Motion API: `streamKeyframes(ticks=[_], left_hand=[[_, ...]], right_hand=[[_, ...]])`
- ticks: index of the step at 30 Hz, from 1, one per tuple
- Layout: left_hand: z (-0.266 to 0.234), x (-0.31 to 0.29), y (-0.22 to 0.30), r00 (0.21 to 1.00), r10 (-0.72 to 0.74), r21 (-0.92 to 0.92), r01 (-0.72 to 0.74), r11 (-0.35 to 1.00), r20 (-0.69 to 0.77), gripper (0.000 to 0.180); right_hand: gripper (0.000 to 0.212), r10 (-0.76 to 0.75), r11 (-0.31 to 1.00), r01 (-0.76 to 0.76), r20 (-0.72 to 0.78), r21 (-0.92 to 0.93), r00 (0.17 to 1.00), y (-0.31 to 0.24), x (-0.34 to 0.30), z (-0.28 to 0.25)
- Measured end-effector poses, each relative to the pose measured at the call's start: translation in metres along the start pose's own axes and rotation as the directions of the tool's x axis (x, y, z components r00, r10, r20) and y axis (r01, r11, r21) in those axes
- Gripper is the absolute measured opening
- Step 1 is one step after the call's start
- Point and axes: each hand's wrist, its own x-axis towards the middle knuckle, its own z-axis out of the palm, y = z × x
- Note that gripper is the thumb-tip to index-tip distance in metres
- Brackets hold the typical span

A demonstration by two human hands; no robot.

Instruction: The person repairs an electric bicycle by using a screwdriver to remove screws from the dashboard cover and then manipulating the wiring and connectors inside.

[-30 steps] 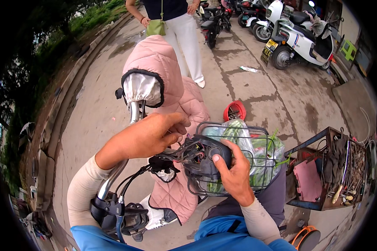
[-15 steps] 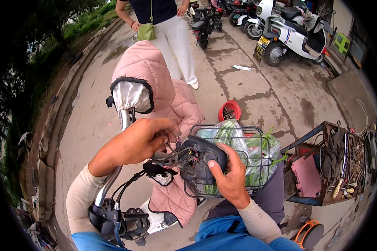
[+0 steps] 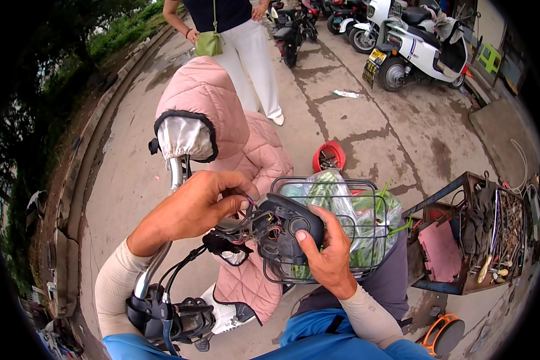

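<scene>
My right hand (image 3: pixel 328 253) grips a black plastic housing (image 3: pixel 309 228) from its right side, thumb on top and fingers round the edge. Out of the housing's open back comes a bundle of thin coloured wires (image 3: pixel 274 231). My left hand (image 3: pixel 199 199) is above the handlebar (image 3: pixel 156 264), thumb and forefinger pinched on a thin wire (image 3: pixel 250 200) at the left of the bundle. The other fingers of that hand are curled and partly hidden. Behind the housing is a black wire basket (image 3: pixel 378 240) holding bagged green vegetables (image 3: pixel 366 211).
A pink quilted cover (image 3: pixel 204 96) hangs over the handlebar's far end. Beyond the basket stands a red bowl (image 3: pixel 340 155) of small metal parts. A metal tool cart (image 3: pixel 438 282) is at the right. A person (image 3: pixel 246 48) stands ahead; parked scooters (image 3: pixel 414 54) line the back right.
My left thumb and fingers have shifted a little and now show a pinch on the wire more plainly. The housing in my right hand has moved slightly left.
</scene>
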Motion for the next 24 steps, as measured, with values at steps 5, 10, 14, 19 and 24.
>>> streamKeyframes(ticks=[5,10,14,19,24], left_hand=[[0.001,0.001,-0.003,0.999,-0.016,-0.016,0.016,1.0,-0.041,0.014],[-0.001,0.002,-0.005,0.999,-0.001,-0.035,-0.001,0.999,-0.033,0.014],[0.0,0.002,-0.01,1.0,-0.009,-0.081,0.007,0.997,-0.025,0.014],[0.002,0.003,-0.012,0.999,-0.007,-0.13,0.001,0.991,-0.043,0.016],[0.002,0.004,-0.016,0.996,0.05,-0.177,-0.062,0.982,-0.074,0.019]], right_hand=[[0.047,0.002,1.0,-0.002,0.003,-0.017,1.0,-0.001,0.001,0.0],[0.046,0.032,0.999,-0.032,0.016,-0.011,0.999,0.0,0.001,0.001],[0.046,0.03,1.0,-0.03,0.018,0.0,0.999,0.001,0.0,0.001],[0.046,0.028,1.0,-0.028,0.02,-0.009,0.999,0.003,0.0,0.0],[0.046,0.03,1.0,-0.03,0.023,-0.003,0.999,0.003,-0.001,0.0]])
